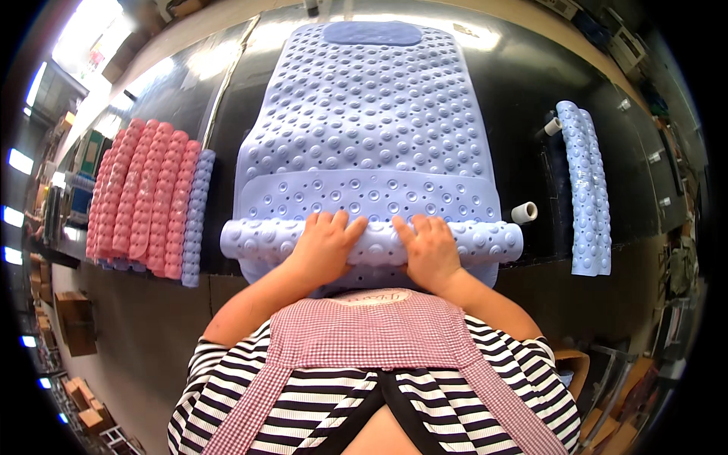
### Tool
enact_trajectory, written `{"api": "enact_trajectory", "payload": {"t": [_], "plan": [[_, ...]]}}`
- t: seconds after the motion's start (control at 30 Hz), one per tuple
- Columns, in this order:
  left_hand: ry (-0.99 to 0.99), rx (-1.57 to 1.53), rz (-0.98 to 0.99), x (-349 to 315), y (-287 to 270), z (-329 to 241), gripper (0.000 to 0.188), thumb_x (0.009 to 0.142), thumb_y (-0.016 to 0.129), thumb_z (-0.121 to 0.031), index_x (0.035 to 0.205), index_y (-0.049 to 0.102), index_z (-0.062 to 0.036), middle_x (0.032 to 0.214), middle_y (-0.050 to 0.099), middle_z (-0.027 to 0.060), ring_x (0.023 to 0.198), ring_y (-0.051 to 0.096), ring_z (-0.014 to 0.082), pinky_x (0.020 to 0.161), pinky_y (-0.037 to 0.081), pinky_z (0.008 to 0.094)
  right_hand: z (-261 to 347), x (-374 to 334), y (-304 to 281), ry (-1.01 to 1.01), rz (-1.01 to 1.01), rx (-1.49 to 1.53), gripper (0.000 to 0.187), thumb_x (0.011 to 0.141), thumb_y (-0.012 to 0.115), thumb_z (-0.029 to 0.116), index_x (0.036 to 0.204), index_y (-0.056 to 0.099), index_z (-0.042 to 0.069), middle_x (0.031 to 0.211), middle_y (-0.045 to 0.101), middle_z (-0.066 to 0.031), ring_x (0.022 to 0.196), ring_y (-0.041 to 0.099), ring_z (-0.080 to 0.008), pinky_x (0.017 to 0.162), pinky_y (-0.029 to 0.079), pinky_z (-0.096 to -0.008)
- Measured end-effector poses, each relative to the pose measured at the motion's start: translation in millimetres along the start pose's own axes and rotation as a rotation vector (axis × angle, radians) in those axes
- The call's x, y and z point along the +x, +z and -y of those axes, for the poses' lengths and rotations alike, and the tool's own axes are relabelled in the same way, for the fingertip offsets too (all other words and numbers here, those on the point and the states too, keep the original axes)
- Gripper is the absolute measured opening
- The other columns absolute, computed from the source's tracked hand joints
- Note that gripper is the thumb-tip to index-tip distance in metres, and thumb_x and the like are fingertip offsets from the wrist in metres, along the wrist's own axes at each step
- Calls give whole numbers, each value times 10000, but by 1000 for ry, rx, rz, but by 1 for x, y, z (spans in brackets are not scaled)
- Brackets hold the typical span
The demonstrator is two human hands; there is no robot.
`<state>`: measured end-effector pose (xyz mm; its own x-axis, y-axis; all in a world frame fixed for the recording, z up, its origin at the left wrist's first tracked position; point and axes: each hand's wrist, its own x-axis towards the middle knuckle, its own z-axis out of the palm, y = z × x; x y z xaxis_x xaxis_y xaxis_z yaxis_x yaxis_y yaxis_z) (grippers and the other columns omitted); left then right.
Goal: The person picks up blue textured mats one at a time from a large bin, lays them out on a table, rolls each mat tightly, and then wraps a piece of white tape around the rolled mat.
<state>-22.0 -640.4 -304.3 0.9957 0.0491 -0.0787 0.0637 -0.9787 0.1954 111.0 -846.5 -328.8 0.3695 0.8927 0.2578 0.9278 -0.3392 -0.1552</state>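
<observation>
A partly rolled light-blue bath mat [381, 244] with round suction cups lies crosswise close in front of me. My left hand [327, 241] curls over the roll left of its middle, fingers on top and thumb on the near side. Just right of the middle, my right hand [431, 250] grips it the same way. Under and beyond the roll, more light-blue mat [371, 121] stretches flat toward the far side, cups facing up. A smooth darker-blue pad [371, 32] shows at its far end. What lies beneath my palms is hidden.
Several rolled pink mats [155, 197] and a rolled blue mat [199, 216] lie at the left of the black table [523, 98]. Rolled blue mats [585, 189] lie at the right. Small white rolls [524, 213] stand nearer. Cardboard boxes [91, 409] are on the floor.
</observation>
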Motion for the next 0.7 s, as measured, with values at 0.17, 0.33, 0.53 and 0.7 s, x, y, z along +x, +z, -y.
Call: {"api": "enact_trajectory", "payload": {"t": [0.17, 0.33, 0.53, 0.7], "plan": [[-40, -144, 218, 29, -23, 12, 956, 599, 929, -371, 1418, 501, -126, 1258, 580, 155, 1198, 550, 384, 1045, 411, 475, -18, 39, -17, 108, 351, 130, 966, 535, 956, 386, 1372, 553, 122, 1240, 592, -176, 1201, 568, -357, 1042, 441, -466], [158, -85, -76, 27, -5, 11, 1031, 584, 926, -402, 1465, 466, -127, 1322, 545, 159, 1275, 498, 353, 1098, 364, 502, -27, 73, -33, 171, 630, 193, 1037, 548, 950, 491, 1396, 532, 65, 1337, 546, -177, 1303, 508, -341, 1086, 431, -423], [175, -119, -198, 33, 3, 2, 959, 581, 936, -321, 1411, 493, -131, 1278, 566, 129, 1221, 540, 335, 1040, 387, 503, -93, 42, -28, 115, -298, 798, 463, 739, 885, 206, 1127, 679, 61, 1107, 666, -149, 1065, 643, -293, 961, 492, -370], [103, -113, -185, 33, 1, 2, 945, 551, 938, -259, 1387, 517, -125, 1299, 569, 111, 1207, 545, 350, 1027, 405, 483, -247, -48, -65, 952, -230, -58, 322, 808, 731, 207, 1126, 760, 160, 1080, 733, -116, 1049, 696, -306, 924, 539, -410]]}}
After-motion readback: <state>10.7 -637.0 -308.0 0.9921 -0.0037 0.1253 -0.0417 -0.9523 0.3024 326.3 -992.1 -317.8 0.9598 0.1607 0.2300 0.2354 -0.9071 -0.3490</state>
